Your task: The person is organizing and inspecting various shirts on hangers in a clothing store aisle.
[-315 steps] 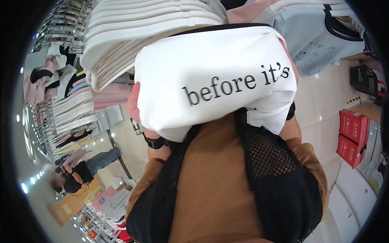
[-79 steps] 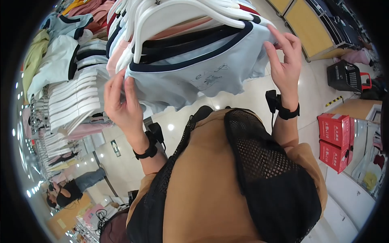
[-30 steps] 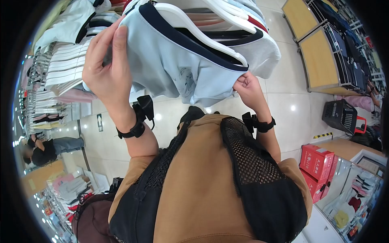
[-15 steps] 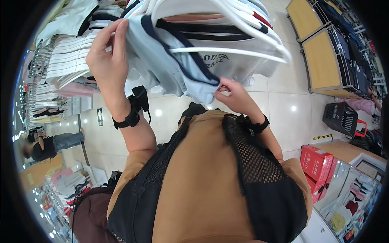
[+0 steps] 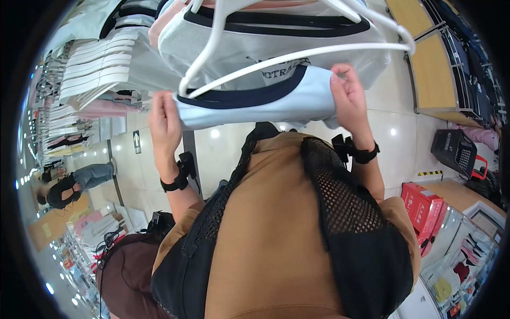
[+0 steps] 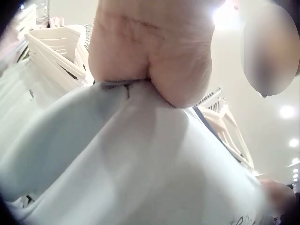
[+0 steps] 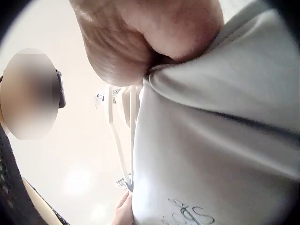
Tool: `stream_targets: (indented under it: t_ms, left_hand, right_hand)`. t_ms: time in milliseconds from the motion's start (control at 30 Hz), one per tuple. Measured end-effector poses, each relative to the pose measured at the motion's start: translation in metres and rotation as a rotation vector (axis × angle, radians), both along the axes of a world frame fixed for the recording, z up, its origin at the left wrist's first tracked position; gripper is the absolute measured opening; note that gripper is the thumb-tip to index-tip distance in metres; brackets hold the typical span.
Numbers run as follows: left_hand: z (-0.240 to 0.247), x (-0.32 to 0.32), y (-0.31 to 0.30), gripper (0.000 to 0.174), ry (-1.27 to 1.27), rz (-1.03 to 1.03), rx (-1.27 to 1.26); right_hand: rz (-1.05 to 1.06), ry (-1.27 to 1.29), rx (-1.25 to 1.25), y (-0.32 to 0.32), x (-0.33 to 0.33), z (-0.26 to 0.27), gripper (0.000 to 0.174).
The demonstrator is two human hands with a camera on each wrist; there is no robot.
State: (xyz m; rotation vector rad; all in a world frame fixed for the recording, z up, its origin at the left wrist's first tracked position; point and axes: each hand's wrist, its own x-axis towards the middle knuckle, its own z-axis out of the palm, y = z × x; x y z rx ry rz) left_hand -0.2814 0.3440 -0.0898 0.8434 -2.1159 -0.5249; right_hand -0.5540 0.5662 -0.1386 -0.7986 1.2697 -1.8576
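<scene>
A light blue shirt (image 5: 255, 114) with a navy neckband is stretched sideways between both hands. The left hand (image 5: 165, 119) pinches its left shoulder; in the left wrist view, cloth hangs below this hand (image 6: 150, 51). The right hand (image 5: 350, 101) grips the other side, with the fabric (image 7: 201, 131) gathered beneath the hand (image 7: 154, 37) in the right wrist view. A white hanger (image 5: 319, 50) has its left end at the shirt's neck opening, while its right end lies outside the shirt, above the right hand.
Behind the hanger hangs a grey-white shirt (image 5: 186, 45) with a black neckband. Stacked white hangers (image 5: 98, 66) stand at left, a wooden cabinet (image 5: 433, 74) at right. A black basket (image 5: 451, 151), red boxes (image 5: 421, 207) and a distant person (image 5: 64, 191) are also there.
The right hand has moved up and right, the left hand down and right, spreading the blue shirt level. Earlier both hanger ends were in the shirt; its right end has come out.
</scene>
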Motion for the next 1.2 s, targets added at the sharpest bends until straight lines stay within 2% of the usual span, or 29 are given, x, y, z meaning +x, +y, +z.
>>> stream_targets:
  t_ms: [33,100,133,167,233,267,300,367,400,433,500,533,567,600,633,700,767,800,833,867,900,933,1000,1200]
  left_hand:
    - [0.003,0.004,0.002,0.017,-0.004,0.001,0.006]
    - [0.015,0.011,0.008,0.023,-0.223,-0.356,0.444]
    - [0.029,0.011,0.01,0.036,-0.453,-0.413,0.381]
    - [0.033,0.009,0.013,0.036,-0.452,-0.411,0.381]
    - [0.038,0.005,0.018,0.034,-0.61,-0.561,0.581]
    - [0.042,0.002,0.017,0.026,-0.813,-0.496,0.595]
    - [0.035,0.004,0.014,0.026,-0.813,-0.499,0.593]
    - [0.016,0.009,0.007,0.026,-0.858,-0.424,0.6]
    - [0.019,0.006,0.01,0.023,-0.929,-0.418,0.681]
    - [0.021,0.005,0.012,0.023,-0.929,-0.421,0.678]
    - [0.023,0.006,0.016,0.019,-0.747,-0.708,0.735]
    - [0.029,0.005,0.014,0.019,-0.726,-0.774,0.74]
    - [0.032,0.009,0.016,0.019,-0.727,-0.774,0.743]
    - [0.036,0.016,0.018,0.022,-0.526,-0.74,0.857]
    - [0.038,0.023,0.016,0.024,-0.32,-0.698,0.962]
    - [0.025,0.038,0.004,0.031,-0.314,-0.744,0.974]
    - [0.018,0.035,0.016,0.037,0.378,-0.616,0.923]
    - [0.015,0.031,0.011,0.042,0.483,-0.637,0.868]
    - [0.02,0.021,0.01,0.043,0.628,-0.688,0.976]
    - [0.025,0.014,0.009,0.048,0.669,-0.738,0.951]
    - [0.027,0.009,0.011,0.05,0.768,-0.772,0.97]
    - [0.029,0.004,0.013,0.051,0.867,-0.809,0.986]
    - [0.04,-0.004,0.016,0.05,0.89,-0.836,0.963]
    - [0.075,-0.029,0.016,0.043,0.988,-0.914,0.867]
  right_hand:
    - [0.001,-0.004,0.006,0.005,-0.007,0.003,0.012]
    - [0.107,0.235,0.137,0.014,-0.019,0.015,0.01]
    - [0.184,0.142,0.155,0.019,-0.017,0.026,0.02]
    - [0.186,0.143,0.155,0.022,-0.016,0.038,0.02]
    - [0.402,0.445,0.378,0.024,-0.015,0.054,0.04]
    - [0.404,0.632,0.391,0.025,-0.015,0.054,0.047]
    - [0.401,0.632,0.391,0.025,-0.015,0.054,0.047]
    - [0.657,0.786,0.702,0.025,-0.017,0.053,0.036]
    - [0.688,0.73,0.818,0.023,-0.015,0.055,0.028]
    - [0.684,0.73,0.818,0.026,-0.017,0.05,0.028]
    - [0.642,0.92,0.571,0.036,-0.026,0.03,0.023]
    - [0.642,0.918,0.572,0.041,-0.03,0.027,0.023]
    - [0.595,0.78,0.44,0.047,-0.034,0.025,0.02]
    - [0.545,0.644,0.311,0.051,-0.037,0.023,0.017]
    - [0.55,0.646,0.311,0.055,-0.04,0.028,0.017]
    - [0.446,0.437,0.267,0.063,-0.045,0.042,0.014]
    - [0.403,0.422,0.163,0.065,-0.047,0.038,0.018]
    - [0.339,0.223,-0.01,0.065,-0.045,0.036,0.022]
    - [0.273,0.024,-0.182,0.064,-0.044,0.036,0.025]
    - [0.295,-0.115,-0.312,0.059,-0.042,0.035,0.034]
    - [0.296,-0.11,-0.32,0.051,-0.035,0.043,0.034]
    - [0.193,-0.138,-0.389,0.043,-0.026,0.059,0.034]
    - [0.023,-0.173,-0.502,0.032,-0.018,0.075,0.035]
    - [-0.132,-0.137,-0.637,0.014,-0.019,0.108,0.039]
